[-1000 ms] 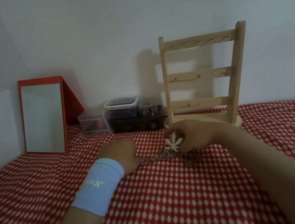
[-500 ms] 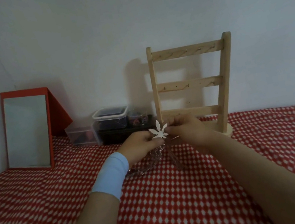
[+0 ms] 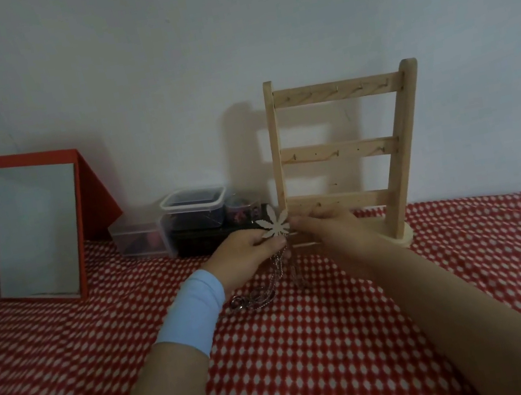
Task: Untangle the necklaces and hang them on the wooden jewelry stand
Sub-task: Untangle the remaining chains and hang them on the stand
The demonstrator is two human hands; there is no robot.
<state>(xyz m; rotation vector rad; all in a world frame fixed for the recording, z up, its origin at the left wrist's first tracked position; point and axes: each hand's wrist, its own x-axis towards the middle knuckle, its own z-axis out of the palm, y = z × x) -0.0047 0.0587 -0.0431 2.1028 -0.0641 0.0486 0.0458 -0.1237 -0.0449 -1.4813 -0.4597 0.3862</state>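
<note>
A tangle of silvery necklace chains [image 3: 269, 283] hangs from between my two hands down onto the red checked cloth. A white leaf-shaped pendant [image 3: 274, 223] sticks up above the fingers. My left hand [image 3: 245, 255], with a light blue wristband, pinches the pendant and chains. My right hand [image 3: 332, 237] pinches the chains just right of the pendant. The wooden jewelry stand [image 3: 345, 151] rises right behind my hands, its three rungs of hooks bare.
A red-framed mirror [image 3: 38, 226] leans at the back left. Clear plastic boxes [image 3: 195, 212] and a dark box [image 3: 203, 238] sit against the wall left of the stand. Red checked cloth [image 3: 313, 344] covers the table.
Both hands lifted the pendant and chains off the cloth and came together in front of the stand. The chains now dangle instead of lying flat.
</note>
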